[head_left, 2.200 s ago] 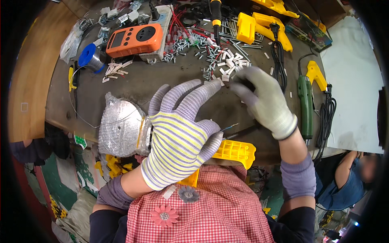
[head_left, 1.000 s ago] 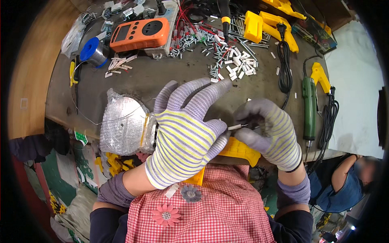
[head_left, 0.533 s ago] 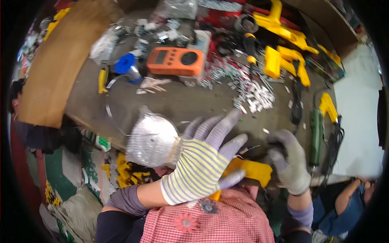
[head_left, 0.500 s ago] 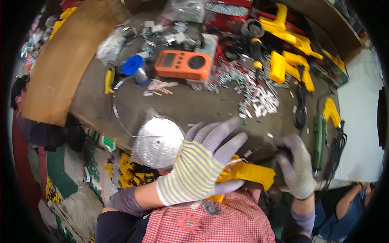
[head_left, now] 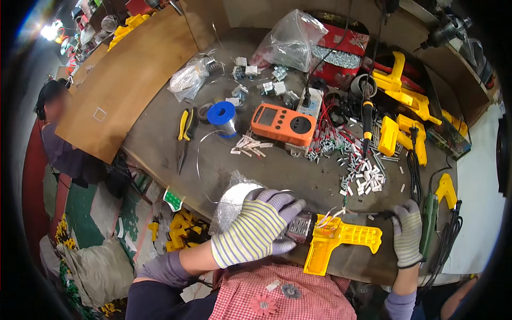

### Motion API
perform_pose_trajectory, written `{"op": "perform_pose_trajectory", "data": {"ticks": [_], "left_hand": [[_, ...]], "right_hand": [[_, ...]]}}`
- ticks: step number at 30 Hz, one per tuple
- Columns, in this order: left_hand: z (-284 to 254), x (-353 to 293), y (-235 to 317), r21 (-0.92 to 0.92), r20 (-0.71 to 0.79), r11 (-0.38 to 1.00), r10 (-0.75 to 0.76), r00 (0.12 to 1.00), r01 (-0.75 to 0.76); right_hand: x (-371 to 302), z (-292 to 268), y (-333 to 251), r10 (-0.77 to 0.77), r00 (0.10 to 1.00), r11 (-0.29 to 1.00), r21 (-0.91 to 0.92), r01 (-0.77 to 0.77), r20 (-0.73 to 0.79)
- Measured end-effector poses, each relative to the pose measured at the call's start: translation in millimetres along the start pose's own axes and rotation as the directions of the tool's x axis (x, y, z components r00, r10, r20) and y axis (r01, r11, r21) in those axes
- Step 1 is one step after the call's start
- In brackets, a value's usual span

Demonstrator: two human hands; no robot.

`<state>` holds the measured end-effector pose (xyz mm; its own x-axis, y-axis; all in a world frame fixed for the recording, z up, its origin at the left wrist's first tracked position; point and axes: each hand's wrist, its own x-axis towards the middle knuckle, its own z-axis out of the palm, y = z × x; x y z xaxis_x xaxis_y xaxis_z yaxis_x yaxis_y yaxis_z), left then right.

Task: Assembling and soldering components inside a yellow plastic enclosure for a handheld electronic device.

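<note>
Tabletop (head_left: 256,170) stock sat beyond the hands, the white pieces (head_left: 370,178) heaped beside loose screws (head_left: 349,168), perhaps for easy reach. Between thumb and fingers, the left grip (head_left: 256,226) seemed clamped on the dark vented part (head_left: 300,226), probably steadying it beside the yellow shell (head_left: 352,233). That lay ribbed side up at the front edge, leaving the wires (head_left: 333,214) accessible. Right grip (head_left: 408,234) fingers met the dark cord (head_left: 377,214); whether they pinched it, I could not tell.
</note>
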<state>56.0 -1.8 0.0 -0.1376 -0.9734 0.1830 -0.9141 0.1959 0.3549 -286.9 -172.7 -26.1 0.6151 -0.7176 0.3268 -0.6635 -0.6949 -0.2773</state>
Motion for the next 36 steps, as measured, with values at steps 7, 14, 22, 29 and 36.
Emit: {"op": "perform_pose_trajectory", "data": {"ticks": [7,14,22,29,36], "left_hand": [[-98,93,-117,0.147,-0.448,0.943,-0.207,0.870,0.300],[-92,143,-267,0.333,0.009,0.814,-0.508,0.861,0.476],[-131,91,-131,-0.064,-0.566,0.938,-0.316,0.761,0.342],[-83,28,26,0.061,0.012,0.845,0.532,0.847,-0.532],[-27,17,62,0.043,-0.260,0.752,0.645,0.719,-0.658]], "right_hand": [[-62,2,-69,0.419,0.880,0.888,0.305,-0.345,-0.223],[-90,33,-80,0.391,0.828,0.880,0.425,-0.210,-0.401],[-90,30,-79,0.463,0.803,0.823,0.520,-0.231,-0.376],[-45,-29,-112,0.100,0.987,0.615,0.771,-0.163,0.129],[-14,-31,-163,0.050,0.846,-0.261,0.825,-0.502,0.531]]}}
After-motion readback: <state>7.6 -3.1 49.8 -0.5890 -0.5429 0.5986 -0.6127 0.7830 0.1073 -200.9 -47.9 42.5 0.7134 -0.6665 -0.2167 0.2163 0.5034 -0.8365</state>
